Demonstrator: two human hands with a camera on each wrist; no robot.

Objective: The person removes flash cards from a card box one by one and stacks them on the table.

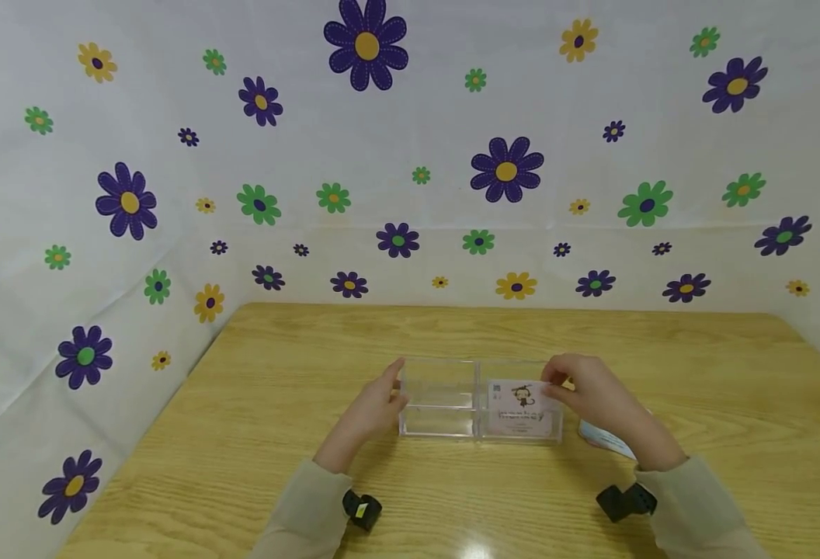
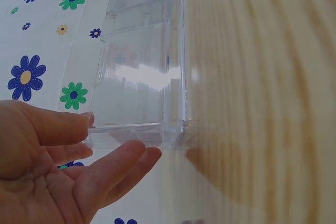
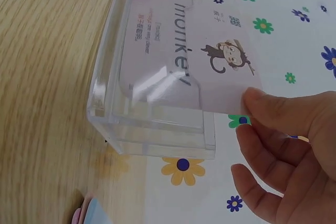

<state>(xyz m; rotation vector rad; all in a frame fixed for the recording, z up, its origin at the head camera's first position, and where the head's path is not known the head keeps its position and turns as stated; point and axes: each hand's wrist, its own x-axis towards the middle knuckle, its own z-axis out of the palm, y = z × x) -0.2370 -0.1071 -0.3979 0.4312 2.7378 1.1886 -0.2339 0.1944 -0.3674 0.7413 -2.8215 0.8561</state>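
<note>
A clear plastic box (image 1: 440, 423) with two side-by-side compartments stands on the table. My left hand (image 1: 375, 400) holds its left end, thumb at the upper edge and fingers against the end wall, as the left wrist view shows. In the right compartment a pink flashcard (image 3: 157, 56) with a monkey drawing and the word "monkey" stands partly inside, its top above the front wall. My right hand (image 1: 588, 392) pinches that card's upper right corner between thumb and index finger; the other fingers are loosely curled. The left compartment (image 2: 131, 77) holds no card.
Another card or cards with a light blue face (image 1: 606, 440) lie on the wooden table (image 1: 480, 497), right of the box and partly under my right forearm. A flower-patterned cloth (image 1: 438, 210) hangs behind the table. Each wrist wears a black camera mount.
</note>
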